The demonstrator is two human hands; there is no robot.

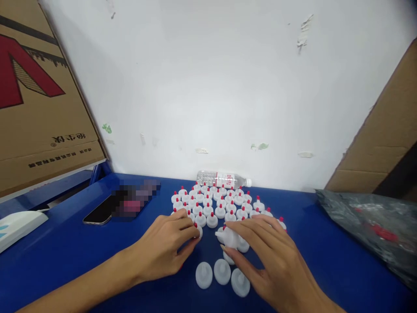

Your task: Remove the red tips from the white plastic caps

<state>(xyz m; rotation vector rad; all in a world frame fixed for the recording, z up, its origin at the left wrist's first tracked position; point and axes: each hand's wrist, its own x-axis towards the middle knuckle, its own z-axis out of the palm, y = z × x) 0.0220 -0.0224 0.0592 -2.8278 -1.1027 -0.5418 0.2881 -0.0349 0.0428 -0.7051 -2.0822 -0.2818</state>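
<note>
Many white nozzle caps with red tips [212, 220] stand upright in a cluster on the blue table [156, 243]. My left hand [167, 243] is closed around a red-tipped nozzle cap [199, 231] at the cluster's near left edge. Between the thumb and fingers of my right hand [270, 252] is a white nozzle cap [230, 238], tilted so its bare spout points left. Closer to me lie several white caps without red tips [204, 275], partly under my right hand. My right fingers hide part of the cluster.
A clear plastic bottle [224, 178] lies on its side against the white wall. To the left are a phone [104, 211], a white device [19, 228] and a printed cardboard box [42, 108]. A grey plastic bag [368, 230] sits at the right, below more cardboard [384, 130].
</note>
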